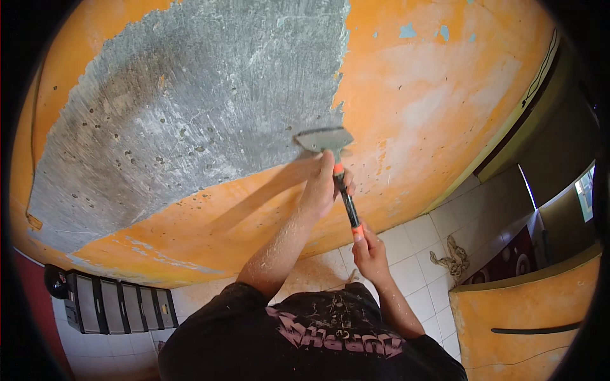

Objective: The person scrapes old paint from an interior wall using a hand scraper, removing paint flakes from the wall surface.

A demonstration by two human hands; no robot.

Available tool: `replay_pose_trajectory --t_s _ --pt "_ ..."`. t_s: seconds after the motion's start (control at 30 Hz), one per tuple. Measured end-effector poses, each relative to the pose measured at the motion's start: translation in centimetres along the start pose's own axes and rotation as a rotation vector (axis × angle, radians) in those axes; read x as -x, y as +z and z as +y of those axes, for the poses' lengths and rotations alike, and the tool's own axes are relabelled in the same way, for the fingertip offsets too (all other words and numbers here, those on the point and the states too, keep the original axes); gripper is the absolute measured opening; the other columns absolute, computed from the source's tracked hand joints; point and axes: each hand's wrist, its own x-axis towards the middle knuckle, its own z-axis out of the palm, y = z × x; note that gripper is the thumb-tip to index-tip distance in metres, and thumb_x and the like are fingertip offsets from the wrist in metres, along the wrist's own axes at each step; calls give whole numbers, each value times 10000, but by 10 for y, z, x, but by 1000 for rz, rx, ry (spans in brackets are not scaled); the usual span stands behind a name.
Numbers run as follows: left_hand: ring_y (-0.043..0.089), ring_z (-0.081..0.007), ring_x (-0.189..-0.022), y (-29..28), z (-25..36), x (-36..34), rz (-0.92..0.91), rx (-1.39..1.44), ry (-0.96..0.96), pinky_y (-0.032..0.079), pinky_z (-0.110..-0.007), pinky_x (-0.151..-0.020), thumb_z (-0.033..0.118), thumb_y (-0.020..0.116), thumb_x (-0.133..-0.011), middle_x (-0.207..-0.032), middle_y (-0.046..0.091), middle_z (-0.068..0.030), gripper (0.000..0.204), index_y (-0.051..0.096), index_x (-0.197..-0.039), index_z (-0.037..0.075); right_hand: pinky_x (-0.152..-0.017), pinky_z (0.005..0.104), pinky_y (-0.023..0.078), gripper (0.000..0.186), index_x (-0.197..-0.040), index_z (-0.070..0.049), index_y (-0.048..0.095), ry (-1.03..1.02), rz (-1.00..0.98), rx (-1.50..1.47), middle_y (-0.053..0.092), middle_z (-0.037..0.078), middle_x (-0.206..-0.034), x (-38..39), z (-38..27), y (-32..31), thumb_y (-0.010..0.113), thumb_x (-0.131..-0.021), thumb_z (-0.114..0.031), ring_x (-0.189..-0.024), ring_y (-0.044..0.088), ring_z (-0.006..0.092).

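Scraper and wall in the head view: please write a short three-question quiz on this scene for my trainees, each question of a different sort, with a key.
1. True or false: the right hand grips the scraper at the far end of its handle.
2. Multiple choice: the large rough patch on the orange wall is A) red, B) grey, C) green.
3. Fill the gap: the left hand holds the handle close to the ____.

Key: 1. True. 2. B. 3. Blade.
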Motion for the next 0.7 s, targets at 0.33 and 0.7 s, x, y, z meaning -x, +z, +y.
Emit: replay_pose_trajectory --t_s 0.33,0.7 --pt "526 -242 -544 15 18 -5 20 37 -5 470 -404 -562 586 368 -1034 -643 494 -65 480 485 -971 125 -478 182 299 340 -1330 -58 548 28 -3 -70 398 -87 -674 2 -24 1 483 -1066 -262 -527 366 4" --pt "546 -212 -537 38 49 -20 -45 83 29 465 -356 -538 531 375 -1058 -628 521 -69 464 438 -881 107 -504 201 328 284 -1262 -50 574 -44 21 -36 402 -79 -689 -7 -64 -3 475 -1067 -230 -574 382 11"
